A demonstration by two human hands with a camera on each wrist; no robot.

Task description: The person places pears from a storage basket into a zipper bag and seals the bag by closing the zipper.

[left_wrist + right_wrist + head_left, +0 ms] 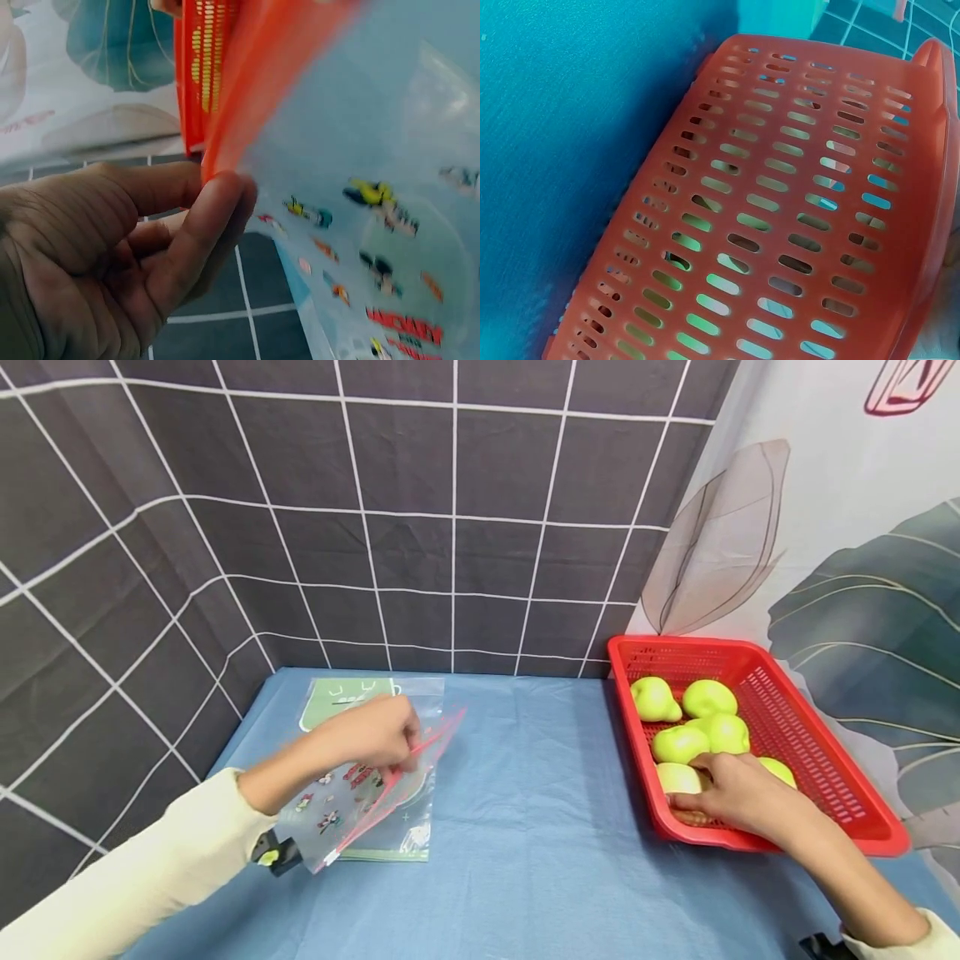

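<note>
My left hand (382, 735) pinches the pink zip edge of a clear zip bag (330, 814) between thumb and fingers. In the left wrist view, small cartoon figures and red lettering show on the bag. On the right, my right hand (738, 789) reaches into a red plastic basket (832, 760), thumb and forefinger around a pale green fruit (677, 778). Pear-like green fruits (678, 743) lie just beyond it. Under the thumb a brownish thing (692, 817) shows partly. The basket wall (780, 187) hides this grip in the right wrist view.
Another clear bag with a green print (345, 695) lies flat beneath the held one. A blue cloth (525, 827) covers the table between bags and basket. Behind rises a dark wall covering with white grid lines (405, 552); a leaf-printed sheet (862, 602) hangs at the right.
</note>
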